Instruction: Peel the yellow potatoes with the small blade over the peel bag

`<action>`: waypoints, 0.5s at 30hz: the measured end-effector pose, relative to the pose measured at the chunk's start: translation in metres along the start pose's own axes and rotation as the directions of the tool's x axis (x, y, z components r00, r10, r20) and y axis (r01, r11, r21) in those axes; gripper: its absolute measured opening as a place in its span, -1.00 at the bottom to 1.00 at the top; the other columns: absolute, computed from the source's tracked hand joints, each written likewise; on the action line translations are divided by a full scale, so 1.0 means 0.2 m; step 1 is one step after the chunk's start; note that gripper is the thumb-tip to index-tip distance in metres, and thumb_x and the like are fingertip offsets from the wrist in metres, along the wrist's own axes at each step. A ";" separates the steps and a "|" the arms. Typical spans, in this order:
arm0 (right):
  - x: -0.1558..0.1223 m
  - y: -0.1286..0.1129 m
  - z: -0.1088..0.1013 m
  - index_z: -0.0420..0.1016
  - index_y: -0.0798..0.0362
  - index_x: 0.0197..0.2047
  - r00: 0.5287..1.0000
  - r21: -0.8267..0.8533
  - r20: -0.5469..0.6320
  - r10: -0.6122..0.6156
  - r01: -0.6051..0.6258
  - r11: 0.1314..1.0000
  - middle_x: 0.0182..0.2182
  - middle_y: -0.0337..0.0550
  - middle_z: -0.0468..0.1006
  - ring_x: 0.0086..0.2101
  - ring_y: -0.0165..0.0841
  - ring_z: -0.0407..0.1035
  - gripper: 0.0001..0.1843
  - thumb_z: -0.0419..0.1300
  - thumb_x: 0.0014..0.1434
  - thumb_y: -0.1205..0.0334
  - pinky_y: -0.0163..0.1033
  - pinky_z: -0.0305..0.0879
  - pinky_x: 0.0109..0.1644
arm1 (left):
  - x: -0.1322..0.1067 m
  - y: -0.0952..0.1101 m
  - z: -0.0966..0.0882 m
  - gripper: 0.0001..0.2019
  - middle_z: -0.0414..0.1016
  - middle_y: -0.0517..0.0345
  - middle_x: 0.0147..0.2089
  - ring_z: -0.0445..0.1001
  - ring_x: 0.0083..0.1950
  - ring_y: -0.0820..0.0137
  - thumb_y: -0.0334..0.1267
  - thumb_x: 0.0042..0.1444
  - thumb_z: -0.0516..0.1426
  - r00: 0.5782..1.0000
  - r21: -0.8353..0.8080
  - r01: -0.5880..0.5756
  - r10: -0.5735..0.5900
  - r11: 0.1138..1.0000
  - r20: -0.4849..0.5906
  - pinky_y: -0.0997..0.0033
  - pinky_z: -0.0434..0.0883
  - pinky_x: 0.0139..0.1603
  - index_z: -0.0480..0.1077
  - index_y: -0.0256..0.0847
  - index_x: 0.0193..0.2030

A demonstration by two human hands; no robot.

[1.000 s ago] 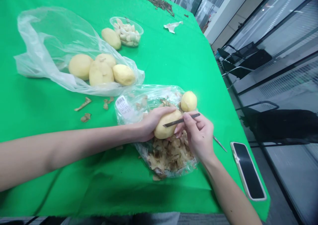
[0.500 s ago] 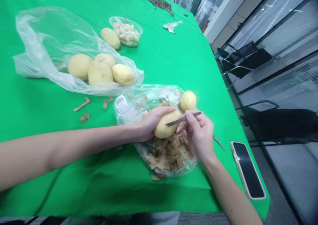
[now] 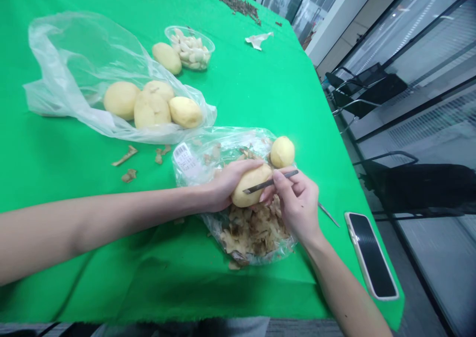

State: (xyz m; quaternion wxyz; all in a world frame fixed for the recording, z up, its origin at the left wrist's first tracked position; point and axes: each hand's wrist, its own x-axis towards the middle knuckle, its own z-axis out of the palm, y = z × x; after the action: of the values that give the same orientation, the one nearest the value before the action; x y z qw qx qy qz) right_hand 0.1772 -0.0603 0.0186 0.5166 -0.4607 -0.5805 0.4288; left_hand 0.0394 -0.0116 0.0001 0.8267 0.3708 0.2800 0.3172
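Note:
My left hand [image 3: 226,182] is wrapped round the left side of a peeled, pale yellow potato [image 3: 247,185], holding it above a clear plastic bag [image 3: 191,170]. Brown peelings [image 3: 255,230] are heaped on that bag under the potato. Between the fingers and thumb of my right hand [image 3: 297,200] is a thin, dark, knife-like blade [image 3: 267,182], lying slantwise across the potato with its tip over the flesh. A smaller peeled potato [image 3: 282,152] sits just beyond my right hand.
Several peeled potatoes [image 3: 152,109] lie in a translucent bag [image 3: 84,54] at the left. Behind are another potato [image 3: 167,58] and a tub of garlic cloves [image 3: 190,49]. A phone [image 3: 372,255] and a thin metal tool [image 3: 328,214] lie at the right, near the table's edge.
My right hand and the blade have shifted slightly left across the potato, the tip moving a little lower. My left hand still holds the potato in nearly the same place.

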 end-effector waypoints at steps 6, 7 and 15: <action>0.00 -0.02 0.01 0.37 0.04 -0.37 1.000 -0.033 0.020 -0.008 0.008 0.999 -0.65 -0.27 0.56 -0.67 -0.41 0.43 -0.76 0.15 0.28 0.09 -0.31 0.41 -0.61 | 0.00 0.01 0.01 -0.56 0.39 0.10 -0.66 0.38 -0.56 0.41 -0.06 0.22 -0.01 0.997 -0.064 0.079 -0.078 0.995 0.026 0.45 0.30 -0.46 0.35 -0.25 -0.61; 0.00 -0.02 0.01 0.37 0.04 -0.37 1.000 -0.032 0.023 -0.011 0.012 0.999 -0.65 -0.27 0.57 -0.66 -0.41 0.44 -0.77 0.15 0.28 0.10 -0.31 0.41 -0.60 | 0.00 0.01 0.01 -0.52 0.38 0.08 -0.67 0.37 -0.56 0.41 -0.07 0.25 -0.05 0.995 -0.060 0.083 -0.080 0.995 0.055 0.45 0.30 -0.46 0.34 -0.26 -0.63; 0.01 0.01 -0.02 0.41 0.03 -0.34 0.999 -0.014 -0.010 -0.042 0.042 0.999 -0.63 -0.29 0.55 -0.63 -0.41 0.45 -0.78 0.15 0.29 0.11 -0.30 0.42 -0.55 | 0.01 0.02 0.01 -0.47 0.44 0.04 -0.60 0.38 -0.55 0.41 -0.05 0.28 -0.12 0.987 -0.042 0.124 -0.119 0.991 0.106 0.45 0.28 -0.46 0.38 -0.28 -0.60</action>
State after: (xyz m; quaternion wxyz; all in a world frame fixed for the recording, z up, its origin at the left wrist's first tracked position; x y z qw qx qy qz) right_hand 0.1814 -0.0577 0.0171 0.5253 -0.4540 -0.5905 0.4114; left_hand 0.0399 -0.0085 0.0038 0.8666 0.3491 0.2510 0.2534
